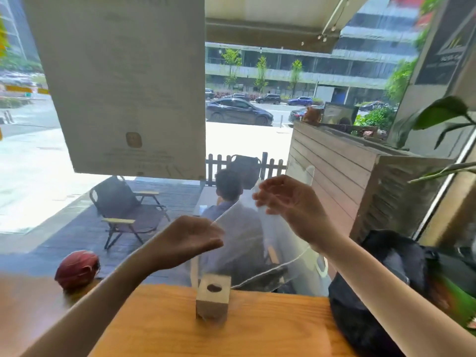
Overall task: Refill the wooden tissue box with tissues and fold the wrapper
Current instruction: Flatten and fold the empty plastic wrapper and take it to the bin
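Clear wrapper (247,243) stretched in the air between both hands, left hand (190,238) pinching its near-left edge, right hand (288,202) its far-right top; wooden tissue box (213,296) stands on the bench (270,328) directly below

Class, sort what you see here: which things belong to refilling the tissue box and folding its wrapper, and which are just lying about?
Job: wooden tissue box; clear plastic wrapper, held up by left hand and right hand.
Lying about: black bag; red helmet; potted plant.
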